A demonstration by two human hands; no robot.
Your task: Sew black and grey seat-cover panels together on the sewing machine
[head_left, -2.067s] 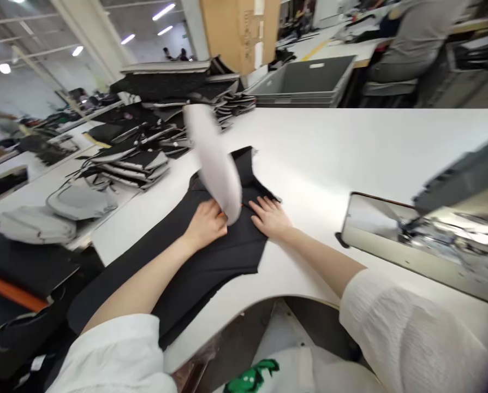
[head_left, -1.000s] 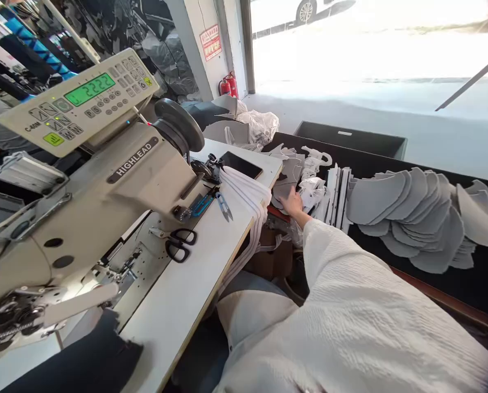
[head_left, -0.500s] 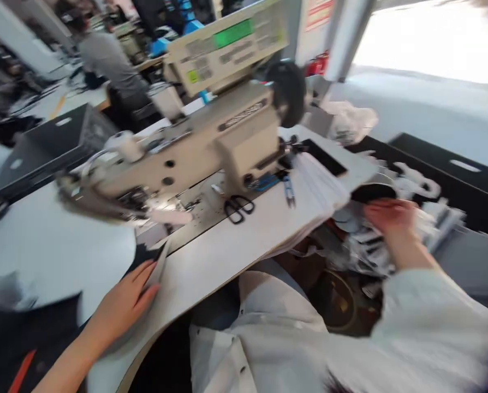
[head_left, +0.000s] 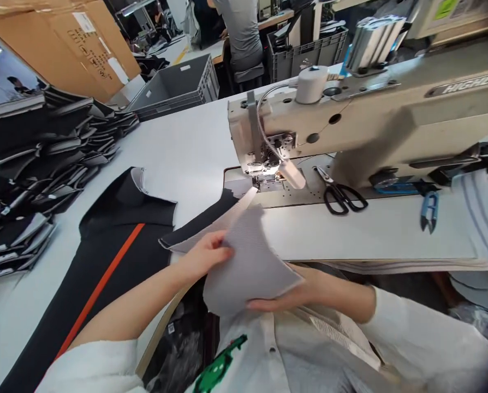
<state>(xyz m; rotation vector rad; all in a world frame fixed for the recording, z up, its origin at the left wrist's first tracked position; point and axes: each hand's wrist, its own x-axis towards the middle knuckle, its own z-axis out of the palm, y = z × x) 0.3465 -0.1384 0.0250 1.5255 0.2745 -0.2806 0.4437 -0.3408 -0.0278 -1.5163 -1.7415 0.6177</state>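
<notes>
A grey, finely ribbed fabric panel [head_left: 248, 262] is held up in front of my body, over the table's front edge. My left hand [head_left: 206, 254] pinches its left side between thumb and fingers. Its right lower edge lies in my right hand [head_left: 295, 292], whose fingers are partly behind the cloth. The panel's narrow tip reaches the needle area of the sewing machine [head_left: 285, 125]. Beneath it, a dark fabric piece with a grey underside [head_left: 207, 218] runs to the same spot. A black garment piece with an orange stripe [head_left: 105, 278] lies left of my left arm.
Black-handled scissors [head_left: 342, 197] and blue thread snips [head_left: 429, 212] lie right of the needle. White striped cloth [head_left: 479, 213] hangs over the table's right end. Stacked dark pieces [head_left: 43, 164] fill the far left. Behind stand a grey crate [head_left: 178, 82] and a seated person [head_left: 242, 33].
My view has swung left. My right hand has come from the pile at the right to the grey panel, which both hands now hold. My left hand has lifted the fabric from the table edge.
</notes>
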